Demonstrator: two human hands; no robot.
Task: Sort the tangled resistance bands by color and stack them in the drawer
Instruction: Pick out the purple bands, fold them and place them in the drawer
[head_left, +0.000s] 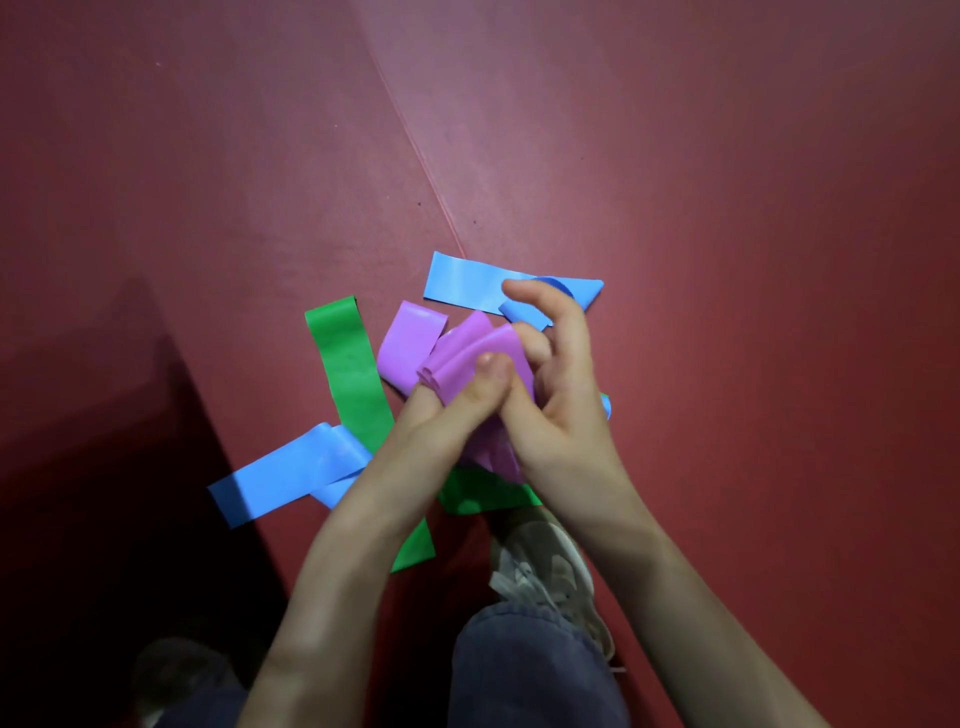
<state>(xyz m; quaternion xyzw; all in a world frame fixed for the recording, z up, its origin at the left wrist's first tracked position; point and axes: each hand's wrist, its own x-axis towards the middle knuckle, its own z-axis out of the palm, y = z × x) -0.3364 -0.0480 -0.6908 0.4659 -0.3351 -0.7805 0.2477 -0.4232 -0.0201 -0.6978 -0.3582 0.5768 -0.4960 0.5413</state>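
A bunched purple band sits between both hands, lifted just above a loose heap of bands on the red floor. The left hand pinches the band's gathered folds between thumb and forefinger, the thumb lying on top. The right hand closes on the same band from the other side, its middle fingers curled against the purple and its thumb alongside the left thumb, while its forefinger sticks up free. A flatter part of the purple band curls down toward the floor just left of the bunched part. Beyond the purple band lies a blue band, one end folded over under the right forefinger. Left of the purple band a long green band runs toward the person, and across it lies a second blue band, looped at one end. Under the wrists, nearer the person than the purple band, shows another green band — how it is folded cannot be told. Nearer still are a pale shoe and a trouser leg.
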